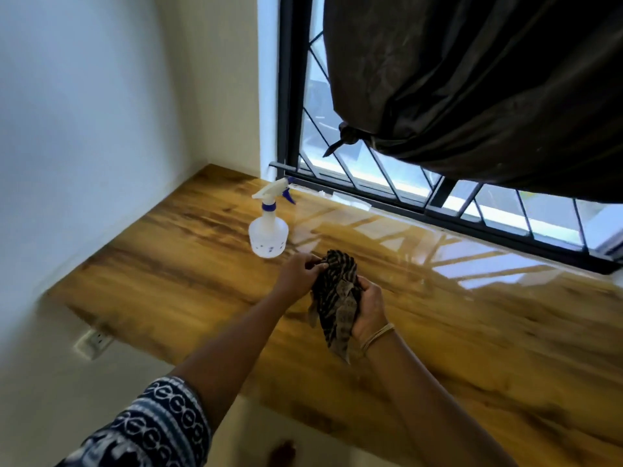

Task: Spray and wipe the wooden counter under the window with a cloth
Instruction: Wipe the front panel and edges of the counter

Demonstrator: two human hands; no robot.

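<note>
One cloth (332, 298), dark with tan stripes, bunched, held above the glossy wooden table (472, 332). Left hand (298, 276) pinches its top edge; right hand (369, 310) has fingers curled round its middle. One spray bottle (268, 227), white with blue trigger, stands upright just left of the hands.

A short sleeve (158, 429) is worn on the left arm, ending near the elbow; it is dark navy and printed in white with bands of linked oval and ring motifs and fine stripes. Both forearms are bare below it. A thin, pale, cord-like band (377, 338), wound in several strands, is worn around the right wrist. No rings can be made out on the left hand (298, 274) or the right hand (371, 308).
</note>
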